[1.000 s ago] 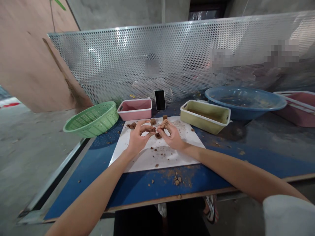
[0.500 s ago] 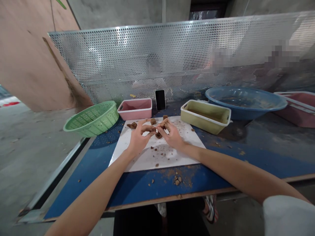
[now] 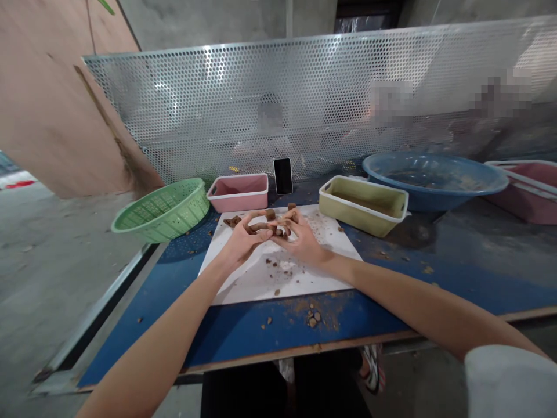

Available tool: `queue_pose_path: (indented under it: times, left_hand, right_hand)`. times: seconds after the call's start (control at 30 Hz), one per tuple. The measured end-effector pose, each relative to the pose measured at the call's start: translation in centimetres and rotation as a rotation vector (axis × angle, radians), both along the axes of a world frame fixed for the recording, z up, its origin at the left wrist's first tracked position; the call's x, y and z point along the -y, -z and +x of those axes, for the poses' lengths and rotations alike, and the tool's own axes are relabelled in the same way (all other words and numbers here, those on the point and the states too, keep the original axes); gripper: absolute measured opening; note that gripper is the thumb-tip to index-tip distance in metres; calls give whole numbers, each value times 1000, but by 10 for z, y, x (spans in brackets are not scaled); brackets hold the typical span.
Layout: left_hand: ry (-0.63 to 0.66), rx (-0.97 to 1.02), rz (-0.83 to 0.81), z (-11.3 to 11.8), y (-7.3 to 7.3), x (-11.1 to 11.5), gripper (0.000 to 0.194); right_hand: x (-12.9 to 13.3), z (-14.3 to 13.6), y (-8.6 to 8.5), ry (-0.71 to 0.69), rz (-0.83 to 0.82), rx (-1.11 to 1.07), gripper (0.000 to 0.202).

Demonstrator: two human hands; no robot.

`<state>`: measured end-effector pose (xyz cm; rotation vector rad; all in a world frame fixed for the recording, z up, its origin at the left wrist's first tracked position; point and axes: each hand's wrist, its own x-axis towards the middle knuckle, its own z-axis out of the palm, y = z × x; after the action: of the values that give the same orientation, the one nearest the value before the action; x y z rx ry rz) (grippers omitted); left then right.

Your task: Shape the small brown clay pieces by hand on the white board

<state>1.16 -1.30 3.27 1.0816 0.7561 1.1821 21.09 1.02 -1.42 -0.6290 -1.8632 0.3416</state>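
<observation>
My left hand (image 3: pixel 244 238) and my right hand (image 3: pixel 301 237) meet over a white board (image 3: pixel 248 284), fingers curled and thumbs close together. Between their fingertips is a small brown clay-like lump (image 3: pixel 279 231), partly hidden by the fingers. Just beyond the hands stand two brown pieces, a stubby one (image 3: pixel 270 214) and a blocky one (image 3: pixel 292 206). A darker, rough lump (image 3: pixel 232 221) lies left of my left hand. Brown crumbs (image 3: pixel 278 268) are scattered on the board nearer to me.
Behind the board are a green basket (image 3: pixel 161 212), a pink bin (image 3: pixel 238 203), an upright phone (image 3: pixel 283 176), a yellow-green bin (image 3: pixel 361 210) and a blue basin (image 3: pixel 435 197). A perforated metal screen (image 3: pixel 209 110) backs the blue table (image 3: pixel 235 342). Small stones (image 3: pixel 313 319) lie near its front edge.
My fingers have shifted around the brown lump; the right fingers are more extended and the thumbs lie closer together. The containers and loose pieces stay put.
</observation>
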Motion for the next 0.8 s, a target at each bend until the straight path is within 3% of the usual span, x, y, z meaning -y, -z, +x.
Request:
queue_pose_path:
  times: [0.17,0.33,0.8]
  left_hand:
    - [62,13,-88,-3,-2,1,63]
    - [41,22,-141,-1,-1,4,50]
    - [-16,100,-138,5,12,1,63]
  right_hand:
    - [-1,0,2,15,45,31,21]
    - [-2,-1,4,15,55,18,19]
    - [3,2,2,54,38,76,24]
